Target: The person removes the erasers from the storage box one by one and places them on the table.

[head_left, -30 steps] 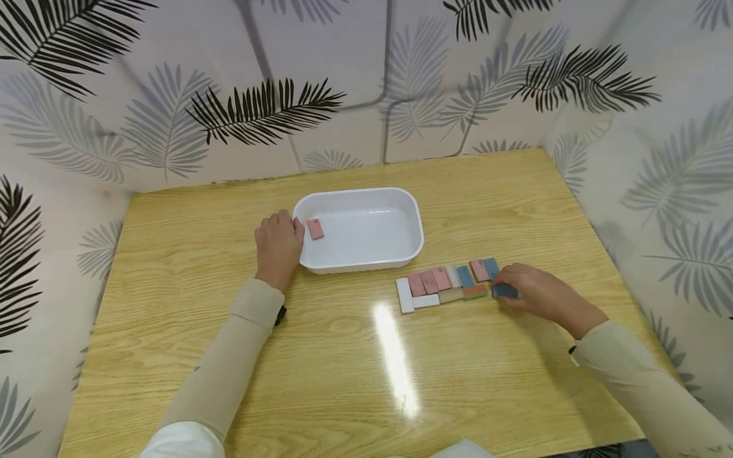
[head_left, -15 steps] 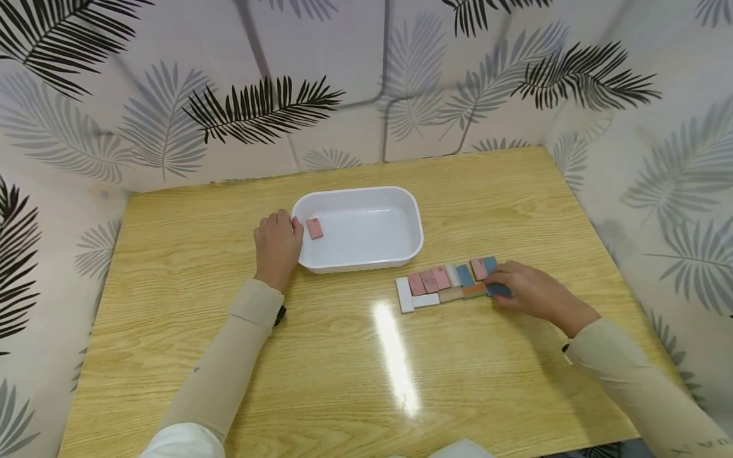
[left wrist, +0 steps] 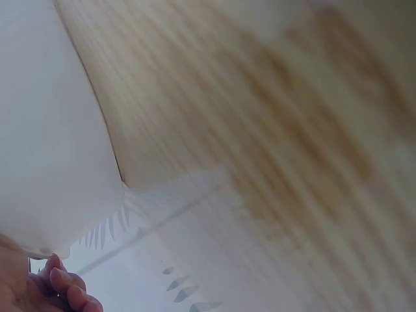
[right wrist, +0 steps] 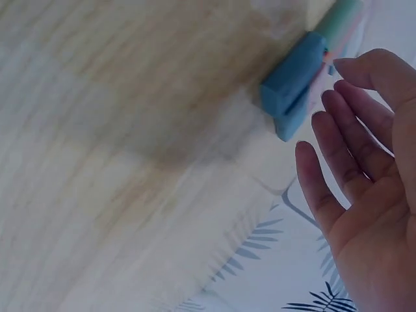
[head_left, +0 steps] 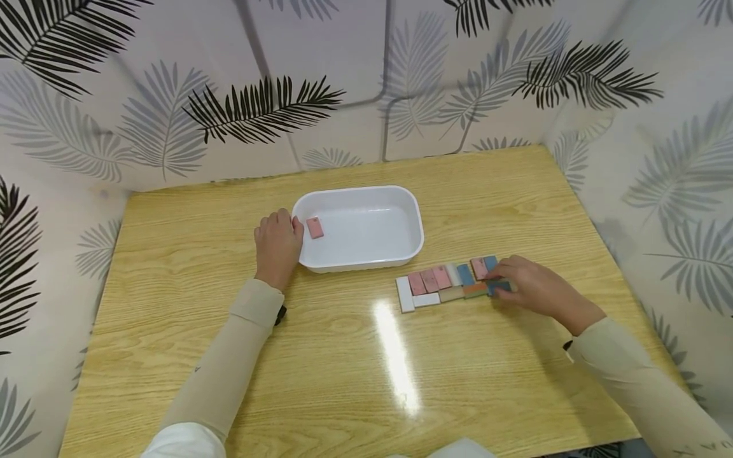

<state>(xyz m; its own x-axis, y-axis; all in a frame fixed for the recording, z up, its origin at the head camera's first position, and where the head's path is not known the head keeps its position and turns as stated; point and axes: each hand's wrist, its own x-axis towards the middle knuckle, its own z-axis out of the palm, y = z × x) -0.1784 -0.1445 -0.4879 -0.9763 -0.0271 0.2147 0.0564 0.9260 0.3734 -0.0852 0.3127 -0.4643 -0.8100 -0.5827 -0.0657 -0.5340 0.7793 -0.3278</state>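
My left hand (head_left: 279,247) grips the left rim of a white plastic tray (head_left: 366,262), thumb at the rim; in the left wrist view the fingers (left wrist: 68,286) curl at its edge. A pink tile (head_left: 315,228) lies inside the tray. My right hand (head_left: 532,286) hovers at the right end of two rows of small tiles, beside a dark blue tile (head_left: 497,287). In the right wrist view the loosely bent fingers (right wrist: 344,153) stand apart from that blue tile (right wrist: 292,75), with the thumb near its end. Behind it are a blue tile (head_left: 490,262) and a pink tile (head_left: 478,268).
The rows hold several pink tiles (head_left: 429,280), a blue tile (head_left: 465,275), an orange-green tile (head_left: 474,291), a beige tile (head_left: 451,294) and white tiles (head_left: 404,294). They lie on a wooden table (head_left: 321,369). Leaf-patterned cloth (head_left: 355,76) hangs behind.
My right hand has moved the dark blue tile left against the orange-green tile, and its fingers have since come away from it. The left hand stays on the tray.
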